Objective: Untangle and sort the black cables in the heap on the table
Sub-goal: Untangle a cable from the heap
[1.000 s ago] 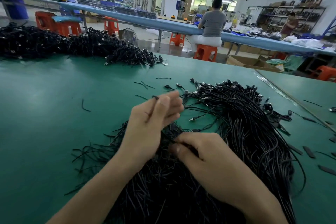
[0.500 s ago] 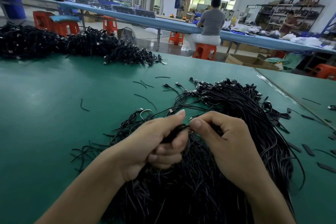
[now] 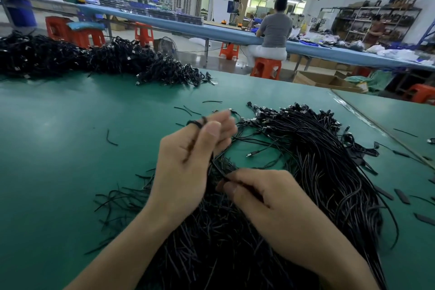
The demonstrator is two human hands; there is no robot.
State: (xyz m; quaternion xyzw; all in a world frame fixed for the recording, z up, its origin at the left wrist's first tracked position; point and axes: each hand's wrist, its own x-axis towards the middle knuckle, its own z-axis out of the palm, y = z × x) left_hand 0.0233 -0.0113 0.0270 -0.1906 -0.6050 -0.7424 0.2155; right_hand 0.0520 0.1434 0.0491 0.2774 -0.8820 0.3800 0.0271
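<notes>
1. The single thin black cable [image 3: 217,168] in hand runs on a steep slant between the hands. It goes from a small loop at the left fingertips down to the right hand's pinch, above the near-left part of the heap of thin black cables [image 3: 317,172].
2. The left hand [image 3: 193,150] is raised over the heap's left edge, thumb pressed against curled fingers on the strand's upper end. Blur makes the exact grip hard to read.
3. The right hand [image 3: 266,200] sits lower, on the heap's near side, thumb and forefinger pinching the strand. It is the nearer to the tangle.
4. The next pull probably needs to follow that slant, up and away from the heap.
5. The green surface [image 3: 58,148] carries the heap. Short black offcuts [image 3: 110,138] lie to the heap's left, and a second black cable pile [image 3: 94,61] lies far beyond it to the left.
6. Beyond the heap, a person in a grey top [image 3: 275,28] sits on an orange plastic stool [image 3: 266,68] at a long blue bench [image 3: 164,21].
</notes>
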